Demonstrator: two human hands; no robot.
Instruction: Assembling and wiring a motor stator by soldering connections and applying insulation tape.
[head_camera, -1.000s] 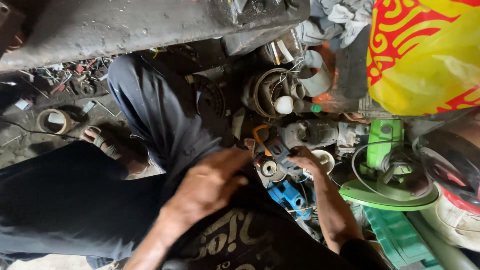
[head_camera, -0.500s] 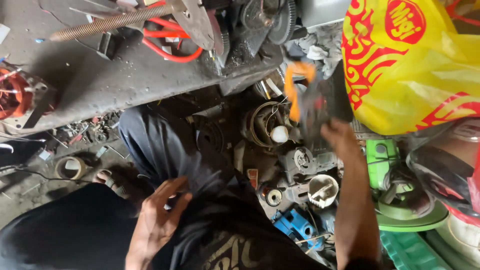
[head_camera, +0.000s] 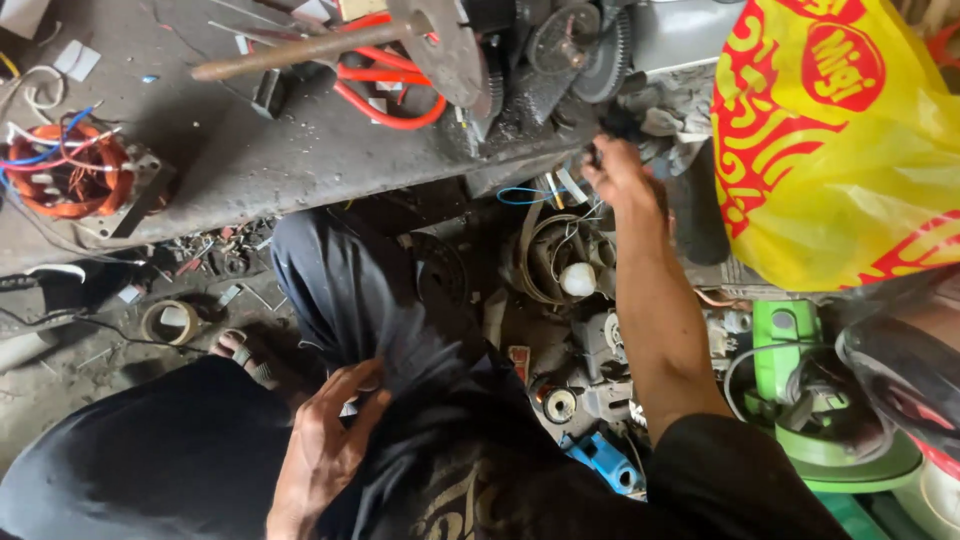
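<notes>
dark tool (head_camera: 606, 128), small and mostly hidden, sits at the edge of the workbench (head_camera: 250, 170) just under the gears (head_camera: 575, 45), and the right hand (head_camera: 622, 172) is stretched up to it with the fingers curled round it; how firm the grip is i cannot tell, since the knuckles cover most of it. the step in hand looks like placing or fetching something at the bench's rim, arm fully extended. any next move there would call for care, because the space is tight: the gears and a metal disc on a rusty rod (head_camera: 300, 50) hang just above, crumpled rags (head_camera: 670, 115) lie beside the hand, and a big yellow and red plastic bag (head_camera: 830, 150) crowds in from the right. the left hand (head_camera: 325, 450) rests half open on the dark trouser knee (head_camera: 350, 300), holding nothing. below the reaching forearm lie a round motor housing with a white knob (head_camera: 577, 278), loose grey parts, a blue fitting (head_camera: 605, 462) and a green fan base (head_camera: 800, 400), all close together. further off on the bench are red cable (head_camera: 385, 100) and a copper wire coil (head_camera: 65, 170); a roll of tape (head_camera: 170, 322) lies on the floor near a sandalled foot (head_camera: 245, 355).
</notes>
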